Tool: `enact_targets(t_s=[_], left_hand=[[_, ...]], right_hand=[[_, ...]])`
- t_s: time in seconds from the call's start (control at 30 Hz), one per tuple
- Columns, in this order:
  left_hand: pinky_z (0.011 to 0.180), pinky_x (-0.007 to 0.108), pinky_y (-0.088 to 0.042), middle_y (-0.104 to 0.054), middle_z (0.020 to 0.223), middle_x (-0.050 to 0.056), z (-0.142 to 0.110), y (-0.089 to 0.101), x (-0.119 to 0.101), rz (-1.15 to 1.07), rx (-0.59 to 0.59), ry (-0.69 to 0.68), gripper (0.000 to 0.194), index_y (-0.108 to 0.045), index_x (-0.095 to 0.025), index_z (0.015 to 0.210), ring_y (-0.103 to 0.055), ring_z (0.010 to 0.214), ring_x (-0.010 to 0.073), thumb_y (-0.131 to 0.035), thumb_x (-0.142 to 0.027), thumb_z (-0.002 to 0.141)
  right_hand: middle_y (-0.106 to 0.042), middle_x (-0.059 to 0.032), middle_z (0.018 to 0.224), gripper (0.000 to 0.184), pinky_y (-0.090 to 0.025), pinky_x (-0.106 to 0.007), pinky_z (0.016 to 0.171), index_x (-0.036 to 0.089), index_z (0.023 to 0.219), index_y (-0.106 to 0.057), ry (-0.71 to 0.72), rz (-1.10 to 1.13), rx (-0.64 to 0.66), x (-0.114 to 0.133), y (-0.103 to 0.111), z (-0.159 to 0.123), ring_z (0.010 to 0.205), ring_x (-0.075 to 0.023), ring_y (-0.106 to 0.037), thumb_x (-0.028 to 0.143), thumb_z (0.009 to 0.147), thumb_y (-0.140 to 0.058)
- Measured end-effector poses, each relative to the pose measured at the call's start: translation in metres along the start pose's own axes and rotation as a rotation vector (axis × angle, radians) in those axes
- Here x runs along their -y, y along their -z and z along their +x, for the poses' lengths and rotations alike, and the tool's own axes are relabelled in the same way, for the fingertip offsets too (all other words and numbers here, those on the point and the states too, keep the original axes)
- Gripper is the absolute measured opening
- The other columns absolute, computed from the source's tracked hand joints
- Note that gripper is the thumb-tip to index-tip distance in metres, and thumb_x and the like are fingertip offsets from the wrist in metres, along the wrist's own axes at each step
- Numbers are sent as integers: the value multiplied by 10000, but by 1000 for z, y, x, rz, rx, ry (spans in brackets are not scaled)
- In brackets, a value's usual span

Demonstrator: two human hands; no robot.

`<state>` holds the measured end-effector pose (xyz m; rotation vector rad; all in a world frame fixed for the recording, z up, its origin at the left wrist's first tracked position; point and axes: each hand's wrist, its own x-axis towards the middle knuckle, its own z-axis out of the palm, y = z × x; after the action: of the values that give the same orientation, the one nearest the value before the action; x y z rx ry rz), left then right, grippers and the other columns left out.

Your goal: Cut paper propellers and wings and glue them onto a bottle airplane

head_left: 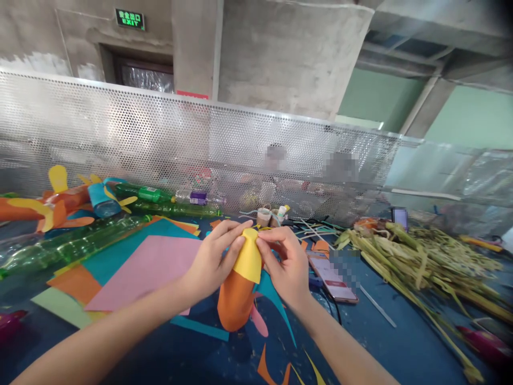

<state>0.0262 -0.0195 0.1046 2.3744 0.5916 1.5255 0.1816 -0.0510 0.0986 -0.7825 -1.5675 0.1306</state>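
Observation:
Both hands meet at the top of an orange paper-covered tube (236,299) with a yellow paper cone (247,262) over its upper end. My left hand (218,256) pinches the cone's left side near the tip. On the other side, my right hand (286,264) grips its right edge between thumb and fingers. A pink paper petal shape (259,322) sticks out low on the tube's right. Curved blue paper (274,299) shows beside it, partly behind my right hand; whether it is attached I cannot tell.
Coloured paper sheets (152,267) and green plastic bottles (80,243) lie left, near finished paper-and-bottle models (60,203). A phone (334,278) and dried husks (412,262) are at right. Paper scraps (272,369) lie in front. A perforated metal screen (160,144) stands behind.

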Motion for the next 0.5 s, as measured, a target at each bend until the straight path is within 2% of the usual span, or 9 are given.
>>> enact_targets(t_s=[0.13,0.27,0.4,0.5], left_hand=[[916,394,-422,-545,1079,83,-3,-2,2,0,-13,-5,365,-485,-227,1251,-506,1043,200,-377,-177,906],[918,383,-429,-531,1130,82,-6,-7,2,-162,-86,66,366,-419,-225,1247,-514,1044,185,-439,-179,885],[893,357,-453,-532,1145,89,-9,-11,3,-295,-157,68,178,-486,-205,1032,-514,1077,191,-481,-161,859],[901,354,-445,-581,1071,74,-10,-13,4,-317,-191,83,125,-515,-204,961,-537,1056,184,-506,-155,847]], right_hand=[[-562,-31,884,104,-535,-332,721,230,889,-589,19,-26,2,0,0,-2,863,-166,-574,153,830,-551],[-561,-32,882,97,-534,-329,714,225,888,-588,12,-24,-2,1,-1,-3,857,-165,-576,156,832,-548],[-562,-30,873,89,-535,-328,707,227,887,-584,-2,-32,-11,2,-1,-3,841,-166,-583,166,831,-553],[-560,-24,871,89,-537,-322,705,234,893,-575,-7,-34,-6,3,-2,-3,830,-160,-588,174,831,-556]])
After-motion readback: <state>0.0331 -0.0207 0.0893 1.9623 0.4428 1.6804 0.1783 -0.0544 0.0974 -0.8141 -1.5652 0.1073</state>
